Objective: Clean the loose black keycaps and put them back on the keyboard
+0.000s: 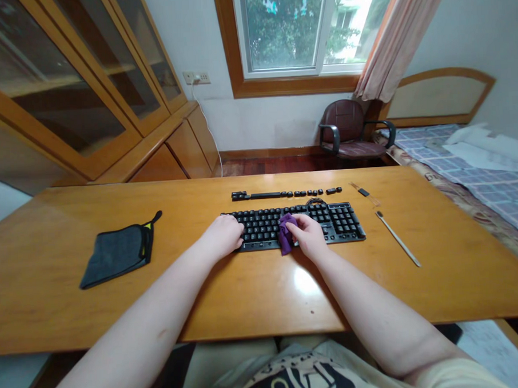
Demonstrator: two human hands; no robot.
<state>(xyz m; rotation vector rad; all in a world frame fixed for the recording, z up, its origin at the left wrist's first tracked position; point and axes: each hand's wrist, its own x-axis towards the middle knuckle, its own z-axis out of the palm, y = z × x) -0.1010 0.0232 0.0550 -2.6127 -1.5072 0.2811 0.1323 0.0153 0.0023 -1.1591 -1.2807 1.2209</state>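
Observation:
A black keyboard point(260, 227) lies flat on the wooden table, and its front row shows gaps with no keycaps. My left hand point(223, 237) is closed on the keyboard's left end, fingers curled over the edge. Pinched in my right hand point(309, 235) is a crumpled purple cloth point(286, 233), which rests on the keyboard's front middle part. Behind the keyboard runs a line of loose black keycaps point(302, 193), with a long space bar point(265, 195) among them.
On the left lies a folded dark grey cloth point(116, 254) with a black loop. A thin-handled brush point(398, 238) and a small black wire keycap puller point(363, 192) lie right of the keyboard. Beyond the table point(247, 309) stand an armchair point(346, 130) and a bed point(476, 167).

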